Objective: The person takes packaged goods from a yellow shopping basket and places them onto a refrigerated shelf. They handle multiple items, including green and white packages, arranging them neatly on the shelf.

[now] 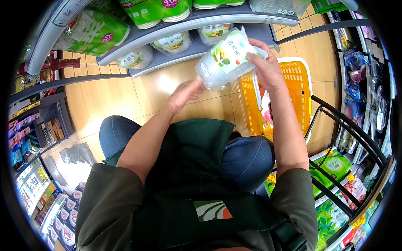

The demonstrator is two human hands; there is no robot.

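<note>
My right hand [267,64] grips one end of a wrapped stack of clear plastic bowls [224,59], which is tilted in front of the lower shelf. Slightly blurred, my left hand [187,94] is at the stack's lower left end with its fingers apart; whether it touches the stack I cannot tell. Similar packs of clear bowls [174,42] stand on the bottom shelf [194,51] beyond. Below my right forearm is a yellow plastic shopping basket [295,81] with a white rim and some packaged items inside.
Green packs of paper cups [150,12] fill the shelf above, whose grey edge [201,22] curves across the view. A black metal rack [345,125] and green packages [336,166] are at the right. Hanging goods line the far right; snack packs [22,131] are at the left.
</note>
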